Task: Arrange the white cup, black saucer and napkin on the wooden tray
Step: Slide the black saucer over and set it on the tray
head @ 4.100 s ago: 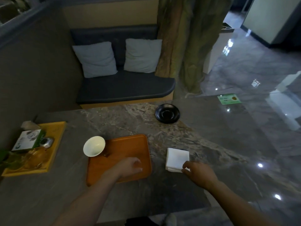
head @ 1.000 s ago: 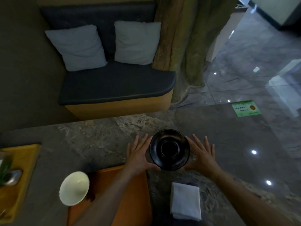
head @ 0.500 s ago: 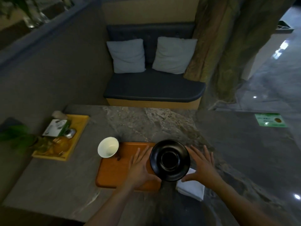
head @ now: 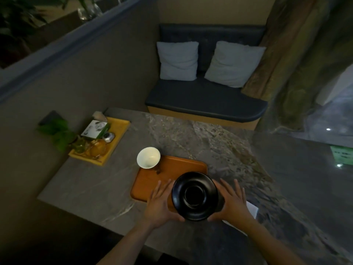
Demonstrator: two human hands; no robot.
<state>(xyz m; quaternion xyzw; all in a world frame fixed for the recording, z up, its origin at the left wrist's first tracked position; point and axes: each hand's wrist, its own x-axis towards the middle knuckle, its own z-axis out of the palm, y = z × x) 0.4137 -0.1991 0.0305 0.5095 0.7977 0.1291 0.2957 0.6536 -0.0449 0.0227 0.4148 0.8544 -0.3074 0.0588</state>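
A black saucer (head: 195, 196) is held up between my two hands over the right end of the wooden tray (head: 152, 180). My left hand (head: 160, 204) presses its left rim and my right hand (head: 232, 202) its right rim, with the fingers spread. The white cup (head: 148, 157) stands at the tray's far left corner. A white napkin (head: 251, 209) lies on the stone table to the right, mostly hidden behind my right hand.
A yellow tray (head: 116, 134) with a box, a jar and small items sits at the table's left edge beside a green plant (head: 57, 132). Beyond the table (head: 200, 138) stands a dark bench with two grey cushions (head: 178, 60).
The saucer, lifted from the far side of the table, has come toward me between both hands and now hangs over the tray's right end. The view has pulled back and turned left.
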